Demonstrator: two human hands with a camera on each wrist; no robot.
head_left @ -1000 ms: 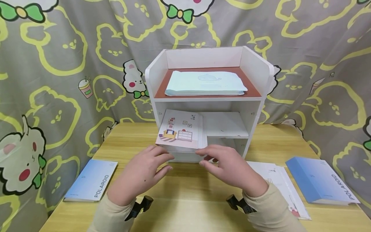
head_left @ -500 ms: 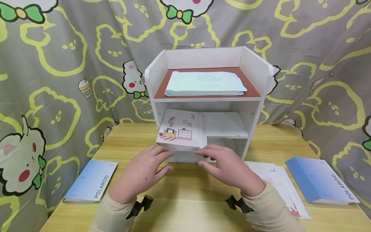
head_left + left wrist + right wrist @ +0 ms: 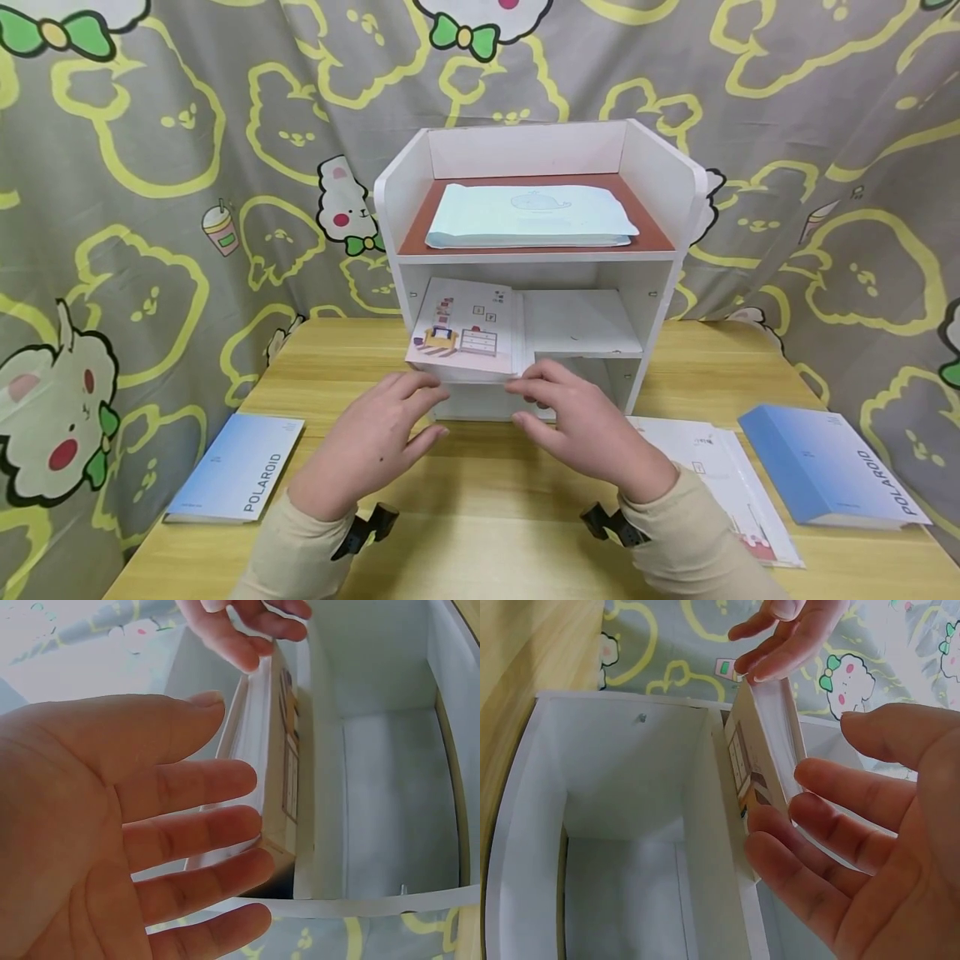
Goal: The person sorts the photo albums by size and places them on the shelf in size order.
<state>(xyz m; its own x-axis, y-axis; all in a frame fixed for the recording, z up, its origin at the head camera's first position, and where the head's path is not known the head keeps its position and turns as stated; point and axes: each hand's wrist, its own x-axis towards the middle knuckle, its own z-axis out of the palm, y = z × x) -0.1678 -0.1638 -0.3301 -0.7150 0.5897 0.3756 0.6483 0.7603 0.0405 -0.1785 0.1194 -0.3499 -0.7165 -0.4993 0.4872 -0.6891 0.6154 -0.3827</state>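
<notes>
Left grip (image 3: 375, 442) and right grip (image 3: 588, 427) are unclenched, fingers extended at the near edge of the book (image 3: 468, 325) on the shelf (image 3: 581, 321).

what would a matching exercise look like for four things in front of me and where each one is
Things
1. white book with a furniture drawing
2. pale flat pack with a whale drawing
3. rectangular POLAROID book with its broad blue side showing
4. grey fabric curtain with yellow outlines

Places
A. hanging behind the white shelf unit
B. right side of the wood-grain table
C. left part of the white middle shelf
D. red-brown top tier

Pairs: 1-C, 2-D, 3-B, 4-A
</notes>
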